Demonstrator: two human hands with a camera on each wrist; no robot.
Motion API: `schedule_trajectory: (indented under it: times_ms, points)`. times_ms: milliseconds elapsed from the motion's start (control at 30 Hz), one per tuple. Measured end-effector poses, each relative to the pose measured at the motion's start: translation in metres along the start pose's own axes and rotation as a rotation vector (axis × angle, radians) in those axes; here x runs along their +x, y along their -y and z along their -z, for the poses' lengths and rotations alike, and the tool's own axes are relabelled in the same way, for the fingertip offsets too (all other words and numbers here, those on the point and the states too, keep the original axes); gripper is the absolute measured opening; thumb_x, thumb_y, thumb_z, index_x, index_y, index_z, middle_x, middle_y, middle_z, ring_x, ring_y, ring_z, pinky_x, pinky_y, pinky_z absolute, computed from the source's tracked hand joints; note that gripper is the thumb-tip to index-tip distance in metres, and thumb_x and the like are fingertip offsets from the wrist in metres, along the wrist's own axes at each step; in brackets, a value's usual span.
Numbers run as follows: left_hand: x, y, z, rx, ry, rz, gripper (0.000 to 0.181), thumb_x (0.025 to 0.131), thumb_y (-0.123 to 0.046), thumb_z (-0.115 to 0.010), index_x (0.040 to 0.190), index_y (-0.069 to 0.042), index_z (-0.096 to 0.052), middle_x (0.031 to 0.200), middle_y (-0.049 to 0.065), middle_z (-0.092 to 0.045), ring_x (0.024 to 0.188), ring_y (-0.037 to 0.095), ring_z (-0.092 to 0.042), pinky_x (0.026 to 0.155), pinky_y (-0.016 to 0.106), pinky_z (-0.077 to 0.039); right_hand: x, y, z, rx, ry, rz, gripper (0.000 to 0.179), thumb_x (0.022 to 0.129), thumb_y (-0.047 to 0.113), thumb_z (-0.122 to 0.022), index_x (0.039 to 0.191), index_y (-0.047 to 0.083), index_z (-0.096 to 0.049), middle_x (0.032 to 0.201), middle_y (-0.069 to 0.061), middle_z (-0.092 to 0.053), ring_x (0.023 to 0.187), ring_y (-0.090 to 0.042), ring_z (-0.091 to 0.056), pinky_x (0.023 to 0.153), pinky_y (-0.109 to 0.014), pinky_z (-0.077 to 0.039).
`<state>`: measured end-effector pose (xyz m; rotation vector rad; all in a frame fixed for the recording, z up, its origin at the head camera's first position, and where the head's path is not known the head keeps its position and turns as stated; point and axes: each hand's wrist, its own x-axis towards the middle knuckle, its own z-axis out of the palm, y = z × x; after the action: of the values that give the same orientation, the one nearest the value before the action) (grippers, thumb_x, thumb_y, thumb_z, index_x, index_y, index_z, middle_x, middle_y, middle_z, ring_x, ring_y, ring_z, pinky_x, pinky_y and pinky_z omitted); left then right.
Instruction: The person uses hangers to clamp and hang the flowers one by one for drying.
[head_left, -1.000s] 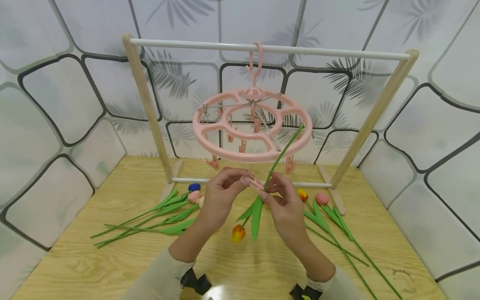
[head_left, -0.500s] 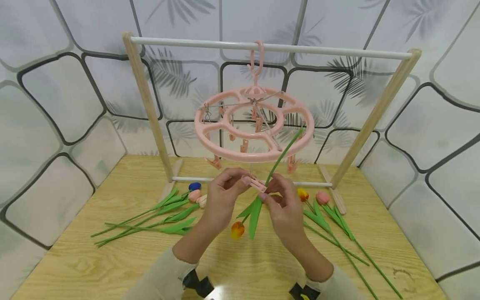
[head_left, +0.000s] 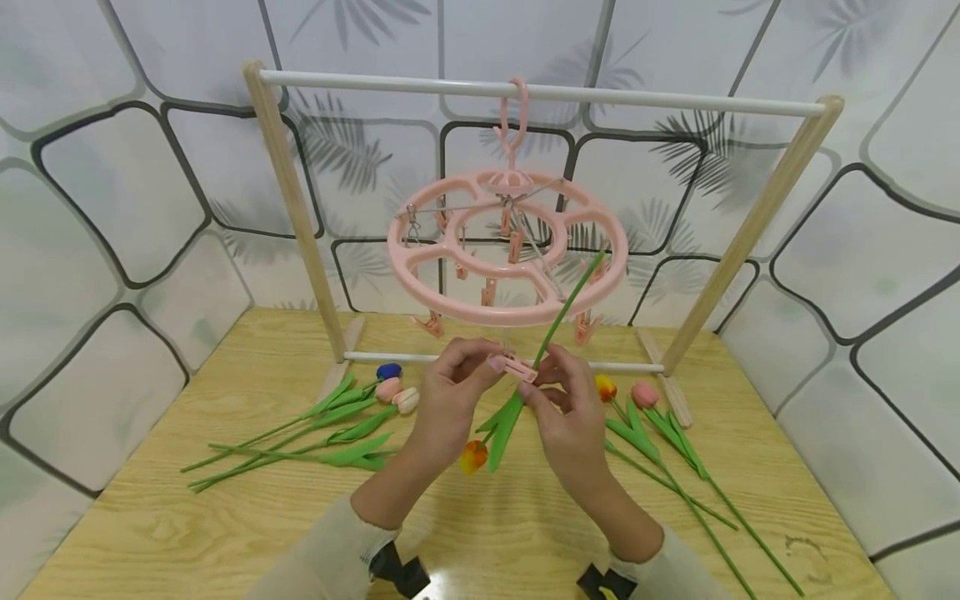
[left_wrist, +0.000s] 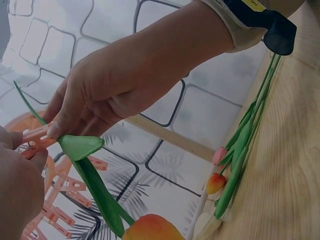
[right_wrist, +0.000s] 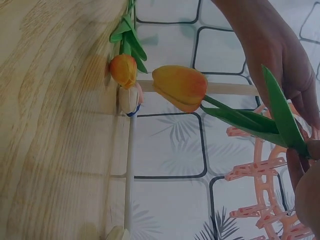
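Near the centre of the head view, my left hand pinches a pink clothespin that hangs from the round pink clip hanger. My right hand pinches the green stem of an artificial orange-yellow tulip, which is tilted flower-down with its stem end reaching up by the hanger's ring. The clothespin's tip is right at the stem, close to the right fingertips. In the left wrist view the clothespin lies between both hands. The tulip's flower and leaves show large in the right wrist view.
A wooden rack with a white top rod carries the hanger. Other clothespins dangle beneath it. On the wooden table, several tulips lie at left, including blue, pink and white ones; orange and pink tulips lie at right.
The tulip's flower and leaves have swung slightly left and up. The clothespin has turned a little more level and shifted right towards the stem. Both hands keep their hold.
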<state>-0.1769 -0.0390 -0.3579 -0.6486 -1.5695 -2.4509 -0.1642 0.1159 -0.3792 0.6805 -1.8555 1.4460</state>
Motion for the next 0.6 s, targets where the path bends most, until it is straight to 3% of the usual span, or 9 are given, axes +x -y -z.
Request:
schedule_trajectory:
  times_ms: [233,433,600]
  points:
    - [0.0005,0.0059,0.0013,-0.025,0.026,-0.019,0.014,0.100,-0.003,-0.060,0.109,-0.011,-0.068,0.112,0.001,-0.067,0.106,0.014,-0.068,0.099,0.032,-0.055,-0.0011,-0.0013,0.0000,-0.003,-0.004,-0.009,0.061,0.082,-0.017,-0.072,0.138,-0.005,-0.050,0.111,-0.022,-0.054,0.098,-0.005,-0.060,0.078,-0.015,-0.056]
    - [0.0014,0.0055,0.0035,0.055,0.026,-0.036,0.020,0.101,-0.005,-0.059,0.119,0.005,-0.061,0.115,0.003,-0.065,0.108,0.014,-0.067,0.102,0.033,-0.053,-0.0002,-0.0017,0.0008,0.036,-0.002,-0.018,0.059,0.085,-0.017,-0.069,0.139,-0.006,-0.049,0.111,-0.025,-0.053,0.095,-0.007,-0.061,0.075,-0.017,-0.057]
    - [0.0028,0.0054,0.0063,0.116,0.033,-0.045,0.025,0.102,-0.009,-0.060,0.124,0.003,-0.060,0.119,0.007,-0.064,0.111,0.016,-0.065,0.103,0.034,-0.052,-0.0002,-0.0024,0.0034,0.057,-0.013,-0.042,0.056,0.087,-0.017,-0.067,0.139,-0.006,-0.050,0.110,-0.023,-0.054,0.097,-0.007,-0.060,0.076,-0.016,-0.056]
